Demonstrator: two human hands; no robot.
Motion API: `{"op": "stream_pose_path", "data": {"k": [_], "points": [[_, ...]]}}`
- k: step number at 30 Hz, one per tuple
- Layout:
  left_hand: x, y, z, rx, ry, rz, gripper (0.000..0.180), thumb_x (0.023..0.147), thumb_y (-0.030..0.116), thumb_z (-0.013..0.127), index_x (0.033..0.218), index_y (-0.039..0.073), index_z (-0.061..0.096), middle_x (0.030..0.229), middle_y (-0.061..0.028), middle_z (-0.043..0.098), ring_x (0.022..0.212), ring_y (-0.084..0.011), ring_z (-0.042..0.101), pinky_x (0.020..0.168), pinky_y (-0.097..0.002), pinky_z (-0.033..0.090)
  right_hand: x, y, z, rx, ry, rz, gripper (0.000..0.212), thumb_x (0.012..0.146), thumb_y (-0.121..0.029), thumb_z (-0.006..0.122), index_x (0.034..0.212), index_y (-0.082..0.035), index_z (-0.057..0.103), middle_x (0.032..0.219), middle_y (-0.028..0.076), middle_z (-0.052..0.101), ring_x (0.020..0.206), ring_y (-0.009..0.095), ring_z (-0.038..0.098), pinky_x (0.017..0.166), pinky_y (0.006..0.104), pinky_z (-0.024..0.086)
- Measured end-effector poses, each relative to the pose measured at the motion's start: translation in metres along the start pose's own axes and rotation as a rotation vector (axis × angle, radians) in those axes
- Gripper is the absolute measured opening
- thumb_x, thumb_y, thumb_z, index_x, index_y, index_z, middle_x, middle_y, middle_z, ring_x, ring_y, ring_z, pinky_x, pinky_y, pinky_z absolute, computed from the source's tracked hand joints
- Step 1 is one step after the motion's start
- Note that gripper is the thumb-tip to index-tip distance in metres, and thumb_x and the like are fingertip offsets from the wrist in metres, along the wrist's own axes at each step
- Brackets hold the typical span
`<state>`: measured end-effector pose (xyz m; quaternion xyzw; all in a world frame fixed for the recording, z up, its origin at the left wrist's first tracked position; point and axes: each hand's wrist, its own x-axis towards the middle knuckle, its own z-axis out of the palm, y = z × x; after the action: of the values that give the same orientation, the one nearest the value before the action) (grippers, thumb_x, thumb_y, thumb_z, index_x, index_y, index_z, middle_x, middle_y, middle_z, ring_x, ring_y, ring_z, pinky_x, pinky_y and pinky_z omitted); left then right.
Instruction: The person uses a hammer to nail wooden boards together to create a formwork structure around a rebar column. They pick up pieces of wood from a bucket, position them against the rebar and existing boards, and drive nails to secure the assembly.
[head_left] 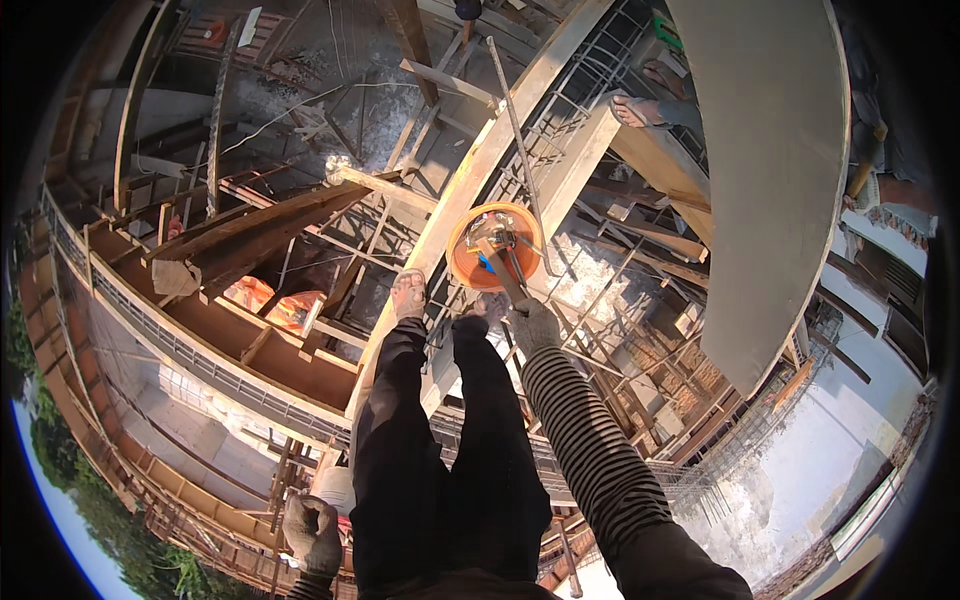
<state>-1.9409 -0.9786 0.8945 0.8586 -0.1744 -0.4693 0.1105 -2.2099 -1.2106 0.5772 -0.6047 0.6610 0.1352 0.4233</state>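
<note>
My right hand (533, 327), in a grey knit glove, reaches forward with its fingers closed round the wooden handle (508, 280) of what looks like a hammer. The tool's far end lies over an orange bucket (533, 222), which holds several small items, one of them blue; they are too jumbled to name. The bucket is just ahead of my bare feet, at the wooden beam forms. Low at the left, beside my thigh, my gloved left hand (311, 530) hangs with curled fingers; whatever may be inside them is hidden.
My left foot (408, 294) stands on a long timber edge (455, 215). Rebar cages run along the beams. A thin metal bar (515, 125) crosses beyond the bucket. Another person's foot (638, 110) rests ahead right, beside a large grey panel (775, 200). Gaps open to lower levels.
</note>
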Motion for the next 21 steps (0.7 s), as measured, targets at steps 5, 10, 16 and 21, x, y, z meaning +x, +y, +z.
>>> {"op": "stream_pose_path", "data": {"k": [5,10,16,21], "points": [[0.151,-0.02,0.09,-0.168,0.028,0.072,0.011,0.096,0.014,0.064,0.097,0.003,0.06,0.09,-0.0044,0.059,0.083,-0.0134,0.058,0.077,-0.0289,0.049,0.119,0.01,0.06,-0.01,-0.02,0.087,0.032,0.09,-0.037,0.065,0.105,-0.009,0.072,0.104,0.017,0.074,0.099,0.036,0.07,0.089,0.0469,0.054],[0.31,-0.012,0.265,-0.007,-0.128,0.487,0.021,0.095,0.015,0.067,0.112,0.003,0.067,0.099,-0.0133,0.067,0.093,-0.0294,0.068,0.082,-0.0369,0.053,0.149,0.055,0.084,-0.306,0.318,-0.265,0.039,0.088,-0.04,0.072,0.11,-0.009,0.065,0.104,0.015,0.068,0.095,0.037,0.071,0.085,0.0503,0.056],[0.449,0.038,0.4,0.11,-0.071,0.815,0.021,0.097,0.014,0.059,0.115,0.008,0.068,0.11,-0.0144,0.067,0.109,-0.0361,0.064,0.095,-0.0431,0.051,0.127,0.094,0.09,-0.356,-0.045,-0.052,0.05,0.09,-0.04,0.07,0.119,-0.001,0.056,0.098,0.022,0.068,0.086,0.036,0.072,0.073,0.0463,0.06],[0.527,0.042,0.446,0.204,-0.034,0.633,0.035,0.096,0.007,0.054,0.129,0.005,0.065,0.131,-0.0194,0.062,0.124,-0.0365,0.059,0.108,-0.0425,0.045,0.086,0.084,0.087,-0.235,-0.126,-0.102,0.054,0.089,-0.032,0.072,0.128,0.002,0.056,0.093,0.021,0.07,0.08,0.036,0.073,0.069,0.0467,0.06]]}}
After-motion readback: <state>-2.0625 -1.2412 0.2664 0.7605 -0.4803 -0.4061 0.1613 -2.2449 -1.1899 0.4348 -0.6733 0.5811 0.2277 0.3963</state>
